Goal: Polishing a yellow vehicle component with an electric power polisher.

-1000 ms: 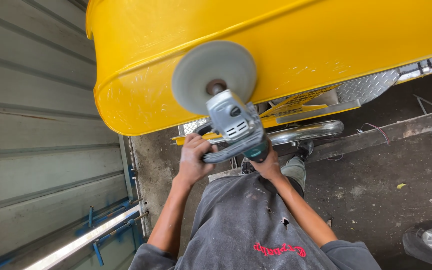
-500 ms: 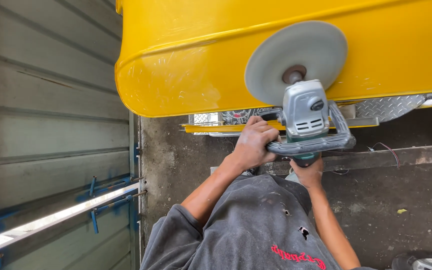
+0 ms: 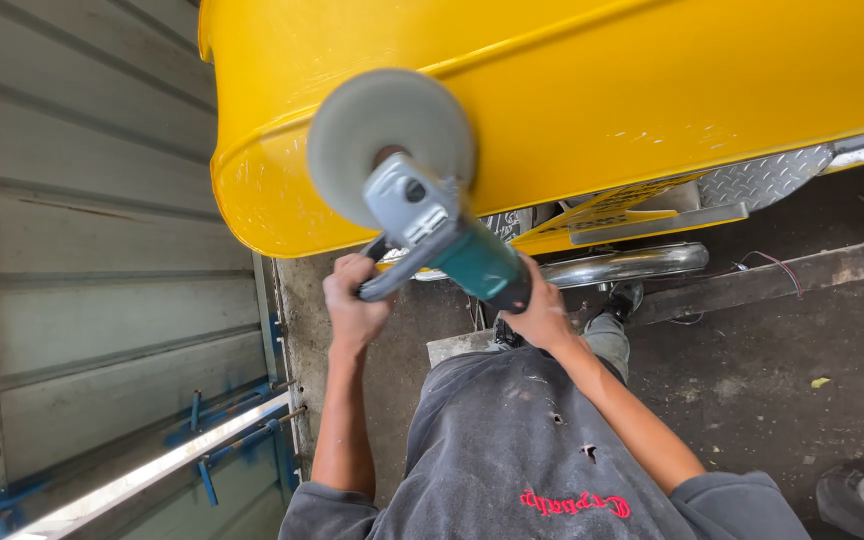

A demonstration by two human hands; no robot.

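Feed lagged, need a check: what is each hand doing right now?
Left hand: closed on the polisher's side handle.
Right hand: closed around the green polisher body; pad against the yellow panel.

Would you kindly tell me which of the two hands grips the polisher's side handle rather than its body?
The left hand grips the grey side handle of the polisher; the right hand wraps the teal body instead.

Passage from ten to two o'clock is closed by the yellow body panel [image 3: 592, 110], nine o'clock by the corrugated wall [image 3: 82, 260], while open concrete floor [image 3: 752, 380] remains at three to four o'clock below the chrome pipe [image 3: 622, 265].
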